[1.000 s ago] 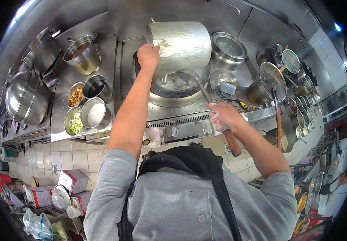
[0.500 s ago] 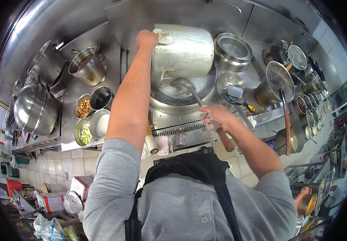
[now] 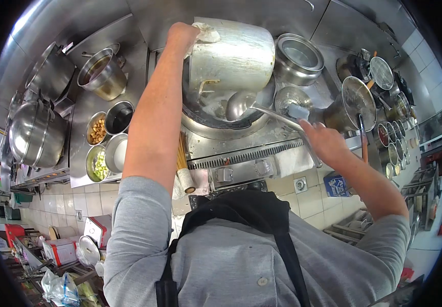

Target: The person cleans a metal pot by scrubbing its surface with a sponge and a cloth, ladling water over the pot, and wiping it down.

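Note:
A large metal stockpot [image 3: 233, 59] lies tilted on its side over the wok [image 3: 216, 110] on the stove. My left hand [image 3: 183, 36] is closed at the pot's upper left edge, gripping a whitish cloth [image 3: 207, 33] pressed against the pot. A brass-coloured handle [image 3: 209, 83] sticks out on the pot's near side. My right hand [image 3: 327, 146] is wrapped round the handle of a steel ladle [image 3: 240, 105]. The ladle's rounded bowl is above the wok, just below the pot, its underside facing me. Some whitish matter shows in the wok, partly hidden by the ladle.
Right of the wok stand a lidless steel pot [image 3: 298, 57] and a perforated strainer [image 3: 288, 100]. Bowls of browned pieces [image 3: 97, 130] and chopped green pieces [image 3: 98, 165] sit at left. A bamboo brush [image 3: 184, 171] lies at the stove's front edge. A tall pot [image 3: 103, 74] stands behind the bowls.
My right hand has moved right, carrying the ladle; its bowl has turned over and risen from the wok. My left hand stays on the cloth at the pot. The view has shifted slightly.

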Demonstrator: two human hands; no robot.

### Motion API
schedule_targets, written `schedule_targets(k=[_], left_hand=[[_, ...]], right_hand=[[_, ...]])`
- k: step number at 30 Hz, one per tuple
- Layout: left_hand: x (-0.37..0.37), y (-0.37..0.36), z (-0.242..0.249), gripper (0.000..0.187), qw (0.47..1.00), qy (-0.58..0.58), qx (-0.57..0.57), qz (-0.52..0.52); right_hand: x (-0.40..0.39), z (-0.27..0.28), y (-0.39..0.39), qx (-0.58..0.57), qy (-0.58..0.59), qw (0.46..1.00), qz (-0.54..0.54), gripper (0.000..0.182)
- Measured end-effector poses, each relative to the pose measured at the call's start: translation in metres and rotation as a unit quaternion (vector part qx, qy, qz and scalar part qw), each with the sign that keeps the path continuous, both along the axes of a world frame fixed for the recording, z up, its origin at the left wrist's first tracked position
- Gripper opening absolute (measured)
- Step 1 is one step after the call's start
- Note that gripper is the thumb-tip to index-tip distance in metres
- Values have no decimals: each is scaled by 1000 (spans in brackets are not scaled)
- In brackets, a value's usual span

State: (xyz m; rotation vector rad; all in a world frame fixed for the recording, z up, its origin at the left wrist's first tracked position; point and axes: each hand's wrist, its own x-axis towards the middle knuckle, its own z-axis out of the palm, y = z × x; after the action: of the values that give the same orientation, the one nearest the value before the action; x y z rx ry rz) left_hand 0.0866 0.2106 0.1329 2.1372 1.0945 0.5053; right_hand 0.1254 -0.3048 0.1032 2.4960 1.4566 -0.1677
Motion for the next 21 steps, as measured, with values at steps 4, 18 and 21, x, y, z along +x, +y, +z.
schedule_targets(k=[4, 18, 21], left_hand=[[3, 6, -9, 43, 996, -58, -65, -13], [22, 44, -2, 34, 990, -99, -76, -65], [17, 46, -2, 27, 986, -116, -102, -66]], right_hand=[[-1, -28, -42, 87, 92, 991, -44, 52], [-41, -20, -53, 288, 677, 550, -396, 43], [-25, -58, -41, 367, 634, 563, -382, 47]])
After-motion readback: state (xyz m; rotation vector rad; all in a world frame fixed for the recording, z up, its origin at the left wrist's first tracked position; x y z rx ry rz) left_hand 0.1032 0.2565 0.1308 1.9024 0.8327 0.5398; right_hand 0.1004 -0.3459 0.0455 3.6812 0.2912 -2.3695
